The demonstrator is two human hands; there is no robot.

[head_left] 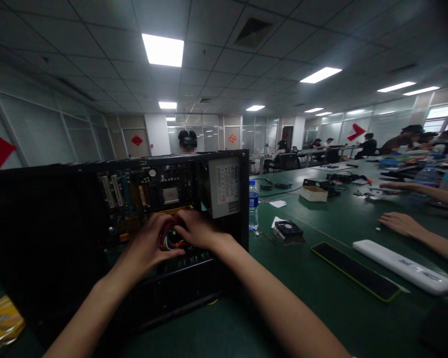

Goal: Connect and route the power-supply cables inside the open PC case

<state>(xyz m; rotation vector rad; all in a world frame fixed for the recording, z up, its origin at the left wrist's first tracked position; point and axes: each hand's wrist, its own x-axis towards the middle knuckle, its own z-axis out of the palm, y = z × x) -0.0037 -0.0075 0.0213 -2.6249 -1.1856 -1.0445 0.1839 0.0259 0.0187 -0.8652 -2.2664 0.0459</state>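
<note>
A black computer case stands on its edge in front of me with its side open. Inside it are the motherboard and, at the upper right, a silver power supply. My left hand curls round a looped bundle of coloured cables, its thumb below. From the right, my right hand closes on the same bundle, thumb and fingers against it. Where the cable ends lie is hidden behind my fingers.
Right of the case are a water bottle, a cooling fan, a small open box, a black phone-like slab and a long white object. Another person's hand rests on the green table. A yellow packet lies left.
</note>
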